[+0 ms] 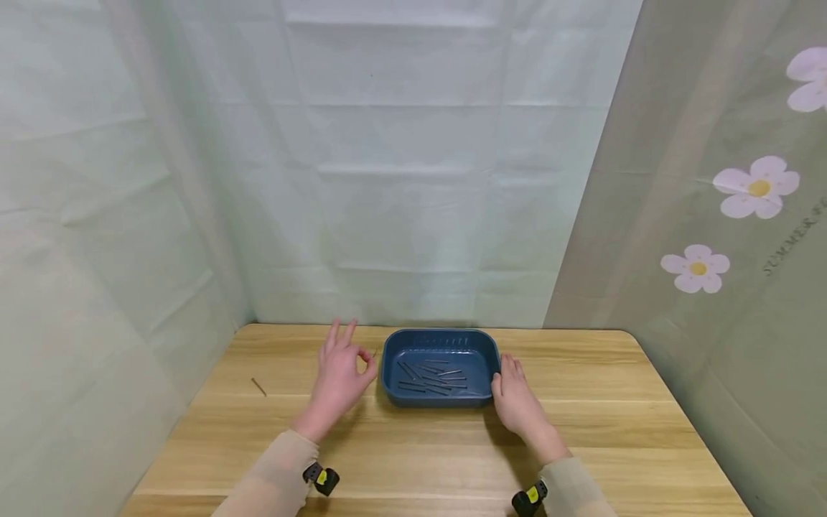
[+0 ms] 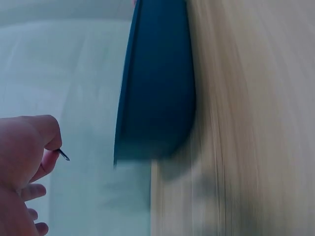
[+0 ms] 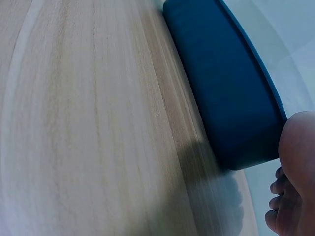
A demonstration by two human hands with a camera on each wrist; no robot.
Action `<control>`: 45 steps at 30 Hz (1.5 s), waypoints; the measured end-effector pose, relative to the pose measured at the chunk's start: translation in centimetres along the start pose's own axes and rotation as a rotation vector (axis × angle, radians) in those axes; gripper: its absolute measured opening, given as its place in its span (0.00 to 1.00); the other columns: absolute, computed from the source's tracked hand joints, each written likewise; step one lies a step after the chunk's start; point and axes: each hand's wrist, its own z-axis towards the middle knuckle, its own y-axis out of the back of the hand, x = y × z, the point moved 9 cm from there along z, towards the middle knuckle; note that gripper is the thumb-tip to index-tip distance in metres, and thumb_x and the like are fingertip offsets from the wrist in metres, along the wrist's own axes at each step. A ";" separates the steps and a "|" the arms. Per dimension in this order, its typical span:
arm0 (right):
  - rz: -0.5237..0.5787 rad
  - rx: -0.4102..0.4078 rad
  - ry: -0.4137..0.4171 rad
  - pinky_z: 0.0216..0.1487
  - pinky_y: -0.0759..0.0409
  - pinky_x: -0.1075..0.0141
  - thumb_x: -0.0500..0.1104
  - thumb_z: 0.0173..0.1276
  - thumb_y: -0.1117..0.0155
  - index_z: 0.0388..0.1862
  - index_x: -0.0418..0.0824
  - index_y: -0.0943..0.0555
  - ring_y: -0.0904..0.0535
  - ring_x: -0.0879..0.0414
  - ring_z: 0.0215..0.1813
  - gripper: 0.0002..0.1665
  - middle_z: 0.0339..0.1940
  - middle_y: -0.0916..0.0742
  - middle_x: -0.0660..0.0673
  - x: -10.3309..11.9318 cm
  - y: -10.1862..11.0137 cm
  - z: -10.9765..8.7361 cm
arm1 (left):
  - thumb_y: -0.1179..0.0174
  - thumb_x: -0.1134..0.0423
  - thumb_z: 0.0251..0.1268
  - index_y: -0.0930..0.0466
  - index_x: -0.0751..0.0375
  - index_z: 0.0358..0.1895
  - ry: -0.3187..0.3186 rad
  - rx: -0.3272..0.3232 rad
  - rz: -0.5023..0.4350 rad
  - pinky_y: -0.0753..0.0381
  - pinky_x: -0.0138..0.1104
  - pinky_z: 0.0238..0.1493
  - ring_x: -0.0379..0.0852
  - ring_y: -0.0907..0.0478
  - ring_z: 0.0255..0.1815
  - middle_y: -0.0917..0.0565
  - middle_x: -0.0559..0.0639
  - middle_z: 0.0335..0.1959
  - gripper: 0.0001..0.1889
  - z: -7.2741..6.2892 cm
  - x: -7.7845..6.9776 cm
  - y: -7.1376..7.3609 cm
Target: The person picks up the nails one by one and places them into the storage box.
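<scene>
A dark blue rectangular tray (image 1: 441, 403) sits on the table, with several thin metal nails (image 1: 442, 379) lying loose on its floor. Just left of the tray, my left hand (image 1: 339, 373) is raised. Its thumb and index finger pinch a nail (image 2: 64, 155), whose pointed end sticks out; the other fingers are spread. Against the tray's right end rests my right hand (image 1: 517, 398), fingers extended along the outside and thumb at the near corner of the rim. Part of the pinched nail is hidden by the fingers.
Another thin nail (image 1: 258, 387) lies on the left part of the wooden table (image 1: 413, 459). Pale cloth (image 1: 413, 179) hangs behind the table's back edge, and a flowered curtain (image 1: 646, 215) stands at the right.
</scene>
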 end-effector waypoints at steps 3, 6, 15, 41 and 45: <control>-0.005 0.003 -0.004 0.83 0.47 0.39 0.42 0.89 0.58 0.80 0.17 0.44 0.47 0.25 0.84 0.34 0.82 0.38 0.21 0.0 0.0 0.0 | 0.27 0.65 0.57 0.20 0.51 0.23 -0.051 0.045 -0.025 0.41 0.73 0.73 0.72 0.48 0.84 0.30 0.66 0.79 0.11 0.3 -2.6 -1.9; -0.010 0.003 0.002 0.82 0.46 0.39 0.42 0.89 0.59 0.80 0.17 0.44 0.47 0.25 0.84 0.34 0.82 0.38 0.21 0.0 0.0 0.1 | 0.26 0.64 0.60 0.21 0.48 0.23 -0.095 0.107 -0.031 0.41 0.71 0.74 0.71 0.49 0.85 0.30 0.64 0.80 0.14 0.6 -4.9 -3.8; -0.012 0.005 0.005 0.83 0.47 0.38 0.42 0.89 0.58 0.80 0.17 0.45 0.47 0.25 0.84 0.35 0.83 0.39 0.21 -0.2 -0.1 0.5 | 0.29 0.62 0.68 0.20 0.47 0.24 -0.161 0.342 0.057 0.44 0.64 0.79 0.67 0.55 0.87 0.32 0.62 0.81 0.14 1.9 -8.9 -9.6; -0.018 0.010 -0.011 0.83 0.48 0.38 0.42 0.89 0.59 0.81 0.17 0.46 0.49 0.25 0.84 0.35 0.83 0.40 0.21 0.0 0.1 0.2 | 0.34 0.61 0.72 0.22 0.48 0.18 -0.182 0.526 0.170 0.35 0.62 0.77 0.63 0.39 0.83 0.16 0.56 0.67 0.19 2.5 -9.8 -14.2; -0.020 0.008 -0.007 0.83 0.48 0.38 0.41 0.88 0.58 0.80 0.16 0.46 0.48 0.25 0.84 0.35 0.83 0.39 0.21 -0.2 -0.1 0.1 | 0.33 0.60 0.72 0.22 0.47 0.18 -0.183 0.536 0.187 0.34 0.61 0.76 0.64 0.38 0.82 0.16 0.55 0.67 0.20 2.5 -9.8 -14.5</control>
